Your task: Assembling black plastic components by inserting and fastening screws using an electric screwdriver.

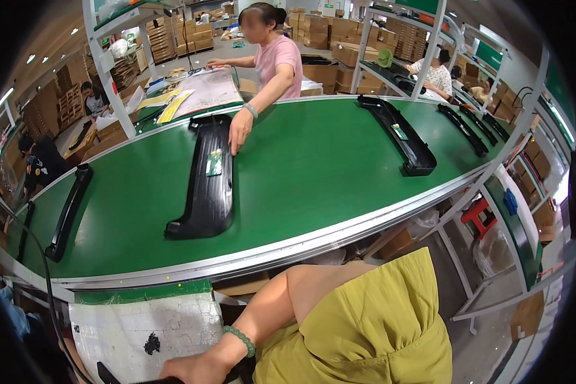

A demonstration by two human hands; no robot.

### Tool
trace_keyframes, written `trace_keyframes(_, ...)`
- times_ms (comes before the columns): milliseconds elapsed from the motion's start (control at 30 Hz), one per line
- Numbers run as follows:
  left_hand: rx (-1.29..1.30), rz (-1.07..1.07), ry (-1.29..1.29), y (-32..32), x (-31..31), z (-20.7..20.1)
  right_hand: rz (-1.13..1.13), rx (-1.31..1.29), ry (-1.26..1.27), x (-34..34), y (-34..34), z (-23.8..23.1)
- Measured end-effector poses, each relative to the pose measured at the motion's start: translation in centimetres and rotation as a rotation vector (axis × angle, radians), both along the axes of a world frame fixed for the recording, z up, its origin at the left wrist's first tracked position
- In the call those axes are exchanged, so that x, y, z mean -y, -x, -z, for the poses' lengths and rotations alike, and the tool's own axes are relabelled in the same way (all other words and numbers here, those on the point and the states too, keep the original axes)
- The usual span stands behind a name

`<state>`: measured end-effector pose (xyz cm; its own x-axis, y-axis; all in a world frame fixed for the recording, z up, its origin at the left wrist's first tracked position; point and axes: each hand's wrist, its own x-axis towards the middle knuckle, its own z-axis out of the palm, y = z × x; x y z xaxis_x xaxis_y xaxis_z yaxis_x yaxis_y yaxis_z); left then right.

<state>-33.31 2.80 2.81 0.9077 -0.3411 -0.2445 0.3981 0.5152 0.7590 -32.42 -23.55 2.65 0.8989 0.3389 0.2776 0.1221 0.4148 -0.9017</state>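
Note:
My right hand [195, 370] is at the lower edge, below a green bead bracelet, and its fingers are cut off by the frame. Part of a black object [107, 374] shows beside and under it; whether I grip it cannot be made out. Below me lies a worn white work surface [185, 320] with a black patch. My left hand is out of view. On the green conveyor belt [301, 192] ahead lies a long black plastic housing [205, 198] with a small green circuit board [214, 162] on it. A co-worker's hand [240, 130] reaches down to its right edge.
Another black housing [413, 147] with a board lies farther right, and several narrower ones [464, 130] beyond it. At the left lies a black housing [69, 211]. A metal rail [301, 246] edges the belt. A cable [45, 269] hangs at left; a red stool [479, 217] stands right.

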Motion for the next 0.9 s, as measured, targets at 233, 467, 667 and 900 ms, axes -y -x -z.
trace_keyframes(233,0.231,-0.09,-0.518,3.8,0.5,2.4,0.195,-0.154,0.068,-1.9,-1.0,0.9)
trace_keyframes(467,0.101,-0.728,-0.564,3.6,-1.0,3.5,0.084,-0.141,0.186,0.2,-4.4,-1.5)
trace_keyframes(667,0.056,-0.65,-0.658,5.2,-5.1,4.8,0.231,0.007,0.067,-0.9,-9.0,-0.9)
trace_keyframes(900,0.022,-0.658,-0.594,7.5,-6.1,6.4,0.292,0.0,-0.073,-1.9,-9.5,1.3)
